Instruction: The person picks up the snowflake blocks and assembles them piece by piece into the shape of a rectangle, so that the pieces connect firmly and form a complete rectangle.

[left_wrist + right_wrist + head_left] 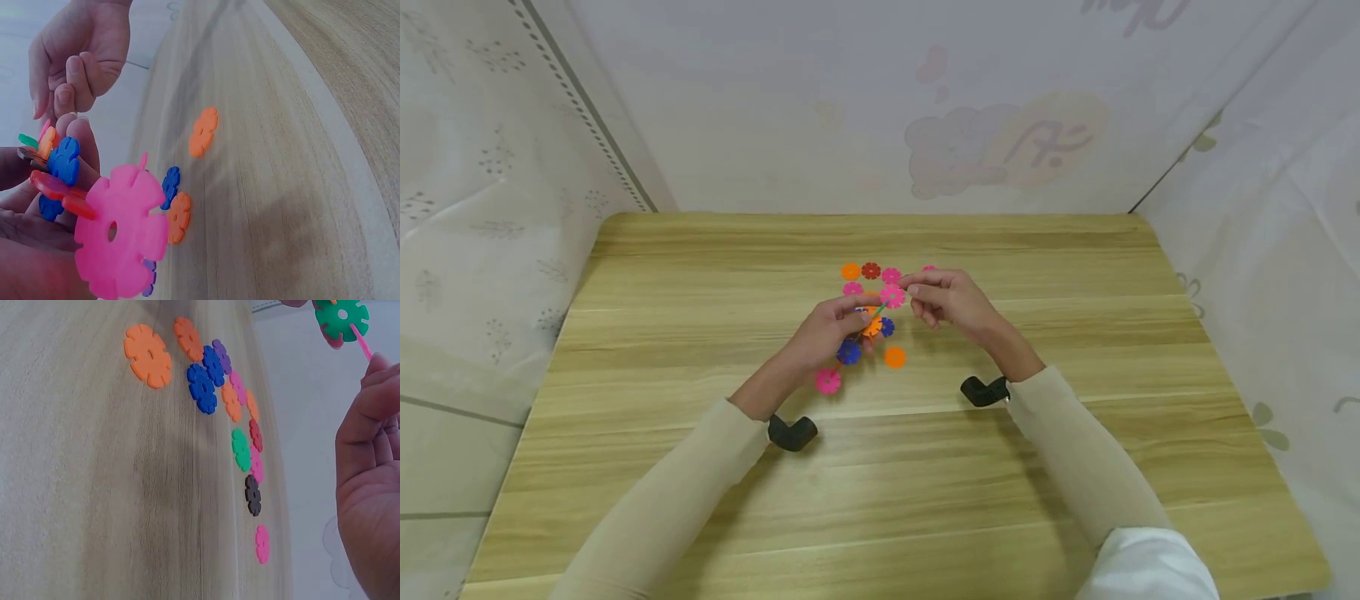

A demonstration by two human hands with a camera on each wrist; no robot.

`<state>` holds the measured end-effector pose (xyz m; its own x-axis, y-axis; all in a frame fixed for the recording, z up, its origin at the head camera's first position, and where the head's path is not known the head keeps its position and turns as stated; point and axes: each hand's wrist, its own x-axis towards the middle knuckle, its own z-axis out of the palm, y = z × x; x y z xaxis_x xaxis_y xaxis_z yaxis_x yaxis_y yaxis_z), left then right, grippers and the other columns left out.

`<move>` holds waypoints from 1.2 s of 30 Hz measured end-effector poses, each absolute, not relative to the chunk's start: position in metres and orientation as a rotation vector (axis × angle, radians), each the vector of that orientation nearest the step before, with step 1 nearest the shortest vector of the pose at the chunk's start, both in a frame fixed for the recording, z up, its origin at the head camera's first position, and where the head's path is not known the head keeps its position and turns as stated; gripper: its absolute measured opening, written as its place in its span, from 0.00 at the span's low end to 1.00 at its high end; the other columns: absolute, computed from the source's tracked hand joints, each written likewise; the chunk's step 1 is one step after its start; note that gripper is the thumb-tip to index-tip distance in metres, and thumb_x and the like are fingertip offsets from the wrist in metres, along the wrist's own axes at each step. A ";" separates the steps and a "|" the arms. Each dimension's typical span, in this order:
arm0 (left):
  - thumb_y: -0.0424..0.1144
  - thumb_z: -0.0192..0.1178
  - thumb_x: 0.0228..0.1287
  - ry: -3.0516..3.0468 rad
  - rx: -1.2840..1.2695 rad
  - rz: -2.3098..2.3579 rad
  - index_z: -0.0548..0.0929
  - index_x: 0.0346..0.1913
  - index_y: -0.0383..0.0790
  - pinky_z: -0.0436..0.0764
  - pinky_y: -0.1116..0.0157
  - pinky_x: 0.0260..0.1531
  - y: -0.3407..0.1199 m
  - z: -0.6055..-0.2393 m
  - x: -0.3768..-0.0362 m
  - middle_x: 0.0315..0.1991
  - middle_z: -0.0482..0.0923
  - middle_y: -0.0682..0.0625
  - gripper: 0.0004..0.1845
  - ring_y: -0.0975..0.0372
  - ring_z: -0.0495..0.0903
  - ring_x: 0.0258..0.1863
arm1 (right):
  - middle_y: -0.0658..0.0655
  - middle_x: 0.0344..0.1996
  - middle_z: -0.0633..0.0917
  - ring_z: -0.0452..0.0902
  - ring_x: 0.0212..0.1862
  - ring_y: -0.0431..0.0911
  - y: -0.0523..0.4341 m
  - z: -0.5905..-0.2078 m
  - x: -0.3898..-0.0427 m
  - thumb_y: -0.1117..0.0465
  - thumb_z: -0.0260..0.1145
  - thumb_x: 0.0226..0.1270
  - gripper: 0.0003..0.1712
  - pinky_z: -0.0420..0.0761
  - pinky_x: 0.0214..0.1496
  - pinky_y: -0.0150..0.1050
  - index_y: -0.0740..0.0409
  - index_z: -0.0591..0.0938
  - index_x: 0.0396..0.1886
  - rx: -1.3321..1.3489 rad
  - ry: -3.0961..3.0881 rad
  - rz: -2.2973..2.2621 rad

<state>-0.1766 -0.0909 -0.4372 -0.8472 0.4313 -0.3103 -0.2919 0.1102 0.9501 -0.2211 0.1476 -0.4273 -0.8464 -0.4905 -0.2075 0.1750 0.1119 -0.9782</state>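
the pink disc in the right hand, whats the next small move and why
Probably ease the pink disc edge-on into a slot of the cluster. The right hand pinches the disc right beside the joined discs that the left hand grips, and both are lifted off the table. Whether a slot is already lined up cannot be told.

The hands hide part of the snowflake-disc cluster point(871, 321), and the far discs point(870, 271) look tiny.
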 end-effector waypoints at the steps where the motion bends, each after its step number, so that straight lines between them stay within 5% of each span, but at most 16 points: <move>1: 0.40 0.47 0.77 1.868 0.130 1.795 0.73 0.66 0.45 0.80 0.65 0.37 -0.091 -0.437 -0.177 0.40 0.79 0.34 0.19 0.38 0.78 0.41 | 0.55 0.23 0.77 0.67 0.20 0.42 0.148 -0.428 -0.222 0.60 0.56 0.75 0.18 0.70 0.23 0.37 0.66 0.78 0.57 -0.305 1.908 -1.787; 6: 0.38 0.47 0.76 1.859 0.074 1.850 0.72 0.66 0.46 0.78 0.66 0.32 -0.092 -0.437 -0.177 0.39 0.81 0.35 0.19 0.41 0.79 0.39 | 0.55 0.23 0.78 0.67 0.20 0.42 0.151 -0.432 -0.226 0.60 0.57 0.74 0.19 0.70 0.23 0.37 0.70 0.78 0.57 -0.286 1.908 -1.818; 15: 0.35 0.45 0.77 1.820 -0.017 1.977 0.65 0.71 0.43 0.82 0.65 0.39 -0.092 -0.440 -0.177 0.40 0.83 0.37 0.23 0.55 0.83 0.33 | 0.55 0.22 0.78 0.68 0.19 0.43 0.157 -0.440 -0.231 0.60 0.58 0.74 0.17 0.72 0.23 0.35 0.67 0.80 0.53 -0.179 1.927 -1.861; 28: 0.34 0.46 0.75 1.789 -0.169 2.050 0.59 0.74 0.44 0.83 0.63 0.38 -0.094 -0.445 -0.175 0.36 0.83 0.44 0.27 0.58 0.84 0.32 | 0.54 0.22 0.80 0.71 0.19 0.39 0.160 -0.467 -0.243 0.61 0.59 0.73 0.21 0.74 0.22 0.32 0.69 0.76 0.60 0.047 2.032 -1.891; 36: 0.33 0.46 0.74 1.805 -0.189 2.064 0.59 0.74 0.44 0.82 0.64 0.39 -0.094 -0.444 -0.175 0.45 0.81 0.32 0.27 0.57 0.84 0.33 | 0.55 0.22 0.81 0.72 0.19 0.41 0.151 -0.482 -0.252 0.64 0.60 0.71 0.18 0.76 0.22 0.32 0.64 0.79 0.58 0.132 2.103 -1.860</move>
